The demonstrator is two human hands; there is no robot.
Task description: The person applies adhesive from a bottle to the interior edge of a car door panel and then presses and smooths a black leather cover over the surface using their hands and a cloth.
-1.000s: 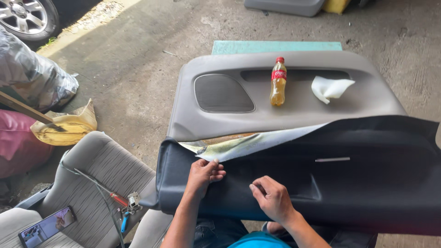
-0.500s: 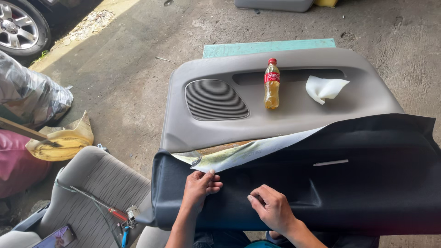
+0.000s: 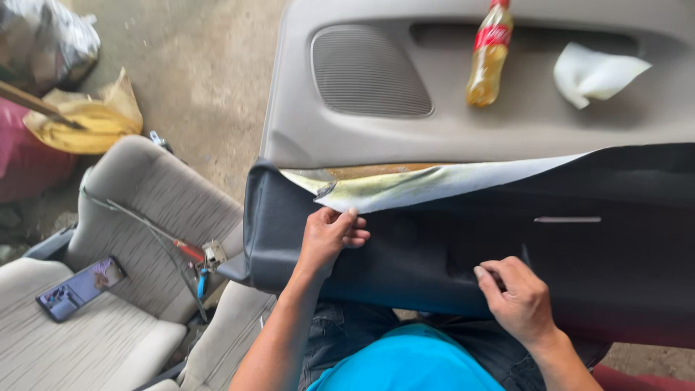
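You are smoothing the black cover (image 3: 463,246) over the lower half of the grey door panel (image 3: 449,137); your left hand (image 3: 329,235) pinches its folded edge, your right hand (image 3: 517,297) presses flat; next, I judge, pull it taut upward.

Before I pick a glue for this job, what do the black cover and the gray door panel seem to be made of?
The black cover looks like vinyl or faux leather: matte, fine-grained, and it folds back to show a pale underside. The gray door panel looks like rigid moulded plastic, matte, with a perforated speaker grille. Neither is certain from sight alone.
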